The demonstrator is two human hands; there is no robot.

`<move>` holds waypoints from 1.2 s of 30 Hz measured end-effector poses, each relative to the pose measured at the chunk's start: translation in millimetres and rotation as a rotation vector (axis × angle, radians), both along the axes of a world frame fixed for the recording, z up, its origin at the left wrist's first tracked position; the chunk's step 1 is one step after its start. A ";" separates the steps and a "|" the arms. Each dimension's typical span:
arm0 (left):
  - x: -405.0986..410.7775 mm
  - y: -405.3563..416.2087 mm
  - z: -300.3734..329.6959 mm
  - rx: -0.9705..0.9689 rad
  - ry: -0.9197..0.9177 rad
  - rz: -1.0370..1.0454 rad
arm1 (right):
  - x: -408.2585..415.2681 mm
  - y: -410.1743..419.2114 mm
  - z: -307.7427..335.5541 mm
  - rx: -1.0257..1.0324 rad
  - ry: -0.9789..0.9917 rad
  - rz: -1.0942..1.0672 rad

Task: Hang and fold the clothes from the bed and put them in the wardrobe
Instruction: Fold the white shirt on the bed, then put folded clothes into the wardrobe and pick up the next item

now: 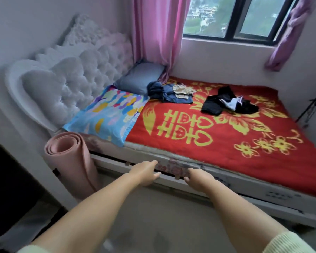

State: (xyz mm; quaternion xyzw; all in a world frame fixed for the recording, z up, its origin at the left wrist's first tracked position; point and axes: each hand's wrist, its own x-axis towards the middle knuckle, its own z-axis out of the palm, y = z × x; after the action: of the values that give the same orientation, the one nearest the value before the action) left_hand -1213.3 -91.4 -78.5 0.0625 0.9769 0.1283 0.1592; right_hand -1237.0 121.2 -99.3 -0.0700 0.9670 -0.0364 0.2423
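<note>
Clothes lie in two loose heaps on the far half of the bed (171,162), toward the window wall, well apart from the person. Blue denim heap (164,94) sits just beside the grey pillow (140,77), with a pale beige garment (183,91) crumpled on top of it. Black heap (226,103) lies to its right on the red blanket (226,136), a small white piece (230,104) tangled into it. Nothing is folded or hung; both piles look dropped, not laid out, so sorting has not begun.

Left hand (146,173) reaches forward over the near bed edge, fingers extended and loose, holding nothing. Right hand (199,178) is alongside it, knuckles up, fingers bent slightly downward near the frame rail; it appears empty, though the fingertips are partly hidden. Both arms are stretched out level, likely because the clothes lie across the mattress and the person must lean or step in to reach them.

Patterned blue pillow (106,117) overlaps the blanket's head end, in front of the tufted white headboard (69,88). A rolled pink mat (69,161) stands propped against the bed corner, out of the walking path. Pink curtain (157,33) hangs at the window (244,17). No wardrobe or hangers are in view.

Judgement: opening step, first pickup ahead; the denim heap is the nearer one.
</note>
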 end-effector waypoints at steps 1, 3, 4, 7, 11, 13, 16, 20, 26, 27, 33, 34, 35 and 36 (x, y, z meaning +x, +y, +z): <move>-9.4 16.9 2.5 0.006 0.006 -0.031 | -2.7 17.3 0.2 0.003 -0.003 -0.031; -20.7 35.3 4.5 0.015 0.004 -0.074 | -6.2 35.5 -1.8 0.011 -0.012 -0.070; -28.5 45.2 3.2 0.020 -0.006 -0.092 | -9.5 45.1 -3.1 0.018 -0.020 -0.090; -54.2 63.8 -3.1 0.007 -0.029 -0.134 | -25.1 64.5 -8.2 0.027 -0.047 -0.137; -100.9 74.8 -12.9 -0.026 -0.064 -0.173 | -61.5 81.9 -17.9 0.005 -0.067 -0.192; -126.6 76.5 -14.0 -0.029 -0.089 -0.185 | -83.9 86.9 -19.8 -0.003 -0.081 -0.206; -187.0 79.1 -18.0 -0.035 -0.104 -0.194 | -135.0 94.9 -23.3 -0.033 -0.067 -0.262; -264.7 87.1 -12.4 -0.080 -0.134 -0.240 | -197.6 105.4 -17.0 -0.043 -0.074 -0.331; -357.9 120.9 -10.7 -0.121 -0.126 -0.336 | -264.3 128.6 -14.9 -0.051 -0.060 -0.409; -369.4 130.8 -14.4 -0.113 -0.130 -0.353 | -273.0 136.7 -17.5 -0.049 -0.063 -0.425; -429.5 192.6 -35.3 -0.079 -0.161 -0.433 | -329.8 197.2 -47.9 -0.016 -0.120 -0.493; -441.9 201.4 -40.0 -0.081 -0.173 -0.424 | -343.1 208.2 -55.0 -0.007 -0.133 -0.493; -456.7 210.3 -45.5 -0.078 -0.189 -0.410 | -358.9 219.7 -61.8 -0.003 -0.139 -0.480; -468.0 215.3 -49.8 -0.077 -0.198 -0.396 | -371.1 227.4 -66.5 -0.005 -0.142 -0.472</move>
State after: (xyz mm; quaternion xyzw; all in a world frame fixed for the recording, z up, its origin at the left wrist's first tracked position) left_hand -1681.3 123.9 -128.2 0.2341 0.9293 0.0629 0.2786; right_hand -1608.2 348.6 -165.8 0.1599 0.9371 -0.0991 0.2940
